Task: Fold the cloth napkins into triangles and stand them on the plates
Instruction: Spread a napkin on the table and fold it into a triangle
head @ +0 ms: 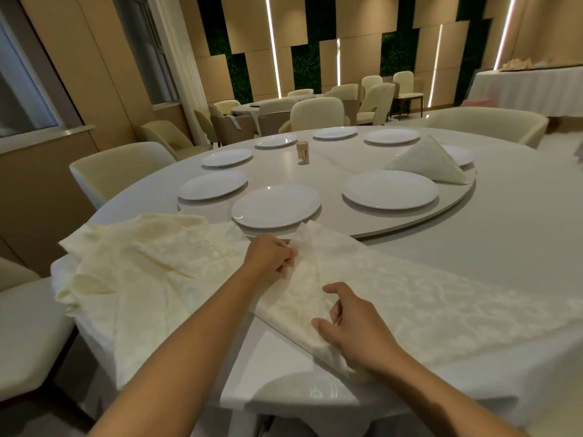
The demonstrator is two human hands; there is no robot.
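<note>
Your left hand (pixel 271 253) pinches the raised fold of the napkin (pixel 394 298) near its far corner, fingers curled round the cloth. Your right hand (pixel 350 326) grips the near corner of the same fold, thumb on top and fingers tucked under the edge. Between both grips the fold stands up as a narrow ridge, while the rest of the napkin lies flat on the surface (pixel 520 222), running off to your right.

Just left of your left hand a pile (pixel 132 263) of loose napkins lies rumpled and hangs over the surface's edge.

Beyond your hands sits a round turntable (pixel 441 216) carrying white plates. The nearest plate (pixel 276 206) lies just past the napkin's far corner; a second plate (pixel 390 189) sits to its right. Farther right, a folded napkin (pixel 426 162) stands as a triangle, resting partly on a plate (pixel 462 154). A small wooden holder (pixel 303 152) stands near the turntable's middle.
</note>
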